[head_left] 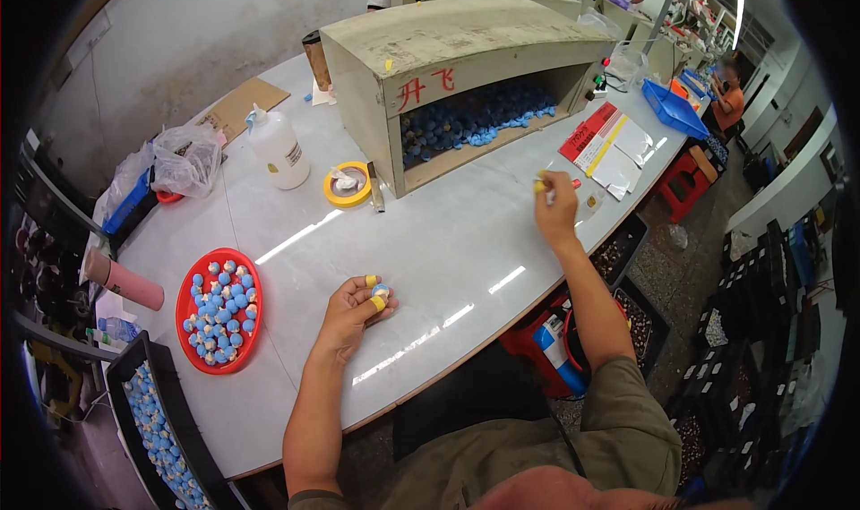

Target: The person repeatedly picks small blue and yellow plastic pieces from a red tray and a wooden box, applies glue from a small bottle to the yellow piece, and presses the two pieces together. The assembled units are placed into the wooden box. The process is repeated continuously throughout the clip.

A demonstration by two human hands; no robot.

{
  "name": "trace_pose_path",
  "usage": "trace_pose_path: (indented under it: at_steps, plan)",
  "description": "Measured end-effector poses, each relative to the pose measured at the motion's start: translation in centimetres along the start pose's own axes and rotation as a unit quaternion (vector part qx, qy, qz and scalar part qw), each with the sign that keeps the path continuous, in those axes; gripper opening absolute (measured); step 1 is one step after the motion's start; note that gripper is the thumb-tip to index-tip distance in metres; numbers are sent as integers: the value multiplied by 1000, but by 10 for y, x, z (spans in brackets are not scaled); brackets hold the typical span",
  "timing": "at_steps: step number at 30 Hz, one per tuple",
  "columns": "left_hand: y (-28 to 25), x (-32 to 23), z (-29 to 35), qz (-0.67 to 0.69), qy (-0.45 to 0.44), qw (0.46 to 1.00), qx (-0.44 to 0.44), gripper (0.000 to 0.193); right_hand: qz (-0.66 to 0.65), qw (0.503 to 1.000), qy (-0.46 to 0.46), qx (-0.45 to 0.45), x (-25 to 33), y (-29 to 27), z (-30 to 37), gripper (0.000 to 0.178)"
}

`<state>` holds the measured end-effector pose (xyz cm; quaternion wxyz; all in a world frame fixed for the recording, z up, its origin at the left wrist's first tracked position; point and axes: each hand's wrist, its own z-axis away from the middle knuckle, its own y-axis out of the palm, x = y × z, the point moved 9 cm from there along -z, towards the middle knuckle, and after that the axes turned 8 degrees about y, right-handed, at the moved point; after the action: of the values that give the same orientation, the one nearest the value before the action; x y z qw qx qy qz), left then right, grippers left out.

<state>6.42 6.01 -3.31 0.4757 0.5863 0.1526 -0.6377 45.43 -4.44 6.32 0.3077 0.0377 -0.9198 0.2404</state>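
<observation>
My left hand is over the near middle of the table, with yellow covers on its thumb and a finger. Pinched between them is a small blue-and-cream ball. Farther right, my right hand is raised near the front opening of the box-shaped housing, fingers pressed together and a yellow cover on one fingertip. Whatever lies between those fingers is too small and blurred to name. A small red-tipped item shows just beside them. To the left, a red round tray holds many similar blue-and-cream balls.
The large beige housing contains a heap of blue pieces. Nearby are a white squeeze bottle, a yellow tape roll, papers and a pink tumbler. A black bin stands at the left edge; another person is far right.
</observation>
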Motion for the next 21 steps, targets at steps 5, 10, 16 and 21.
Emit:
trace_pose_path:
  at_steps: [5,10,16,21]
  plan:
    - [0,1,0,3,-10,1000,4,30,72,990,-27,117,3,116,-51,31]
    - [-1,3,-2,15,-2,1000,13,29,234,952,-24,197,-13,194,-78,29]
    - [-5,2,-1,16,0,1000,7,30,200,947,5,253,-33,238,-102,31]
    - [-2,3,-3,9,-5,1000,12,30,113,971,-34,208,-49,235,-121,28]
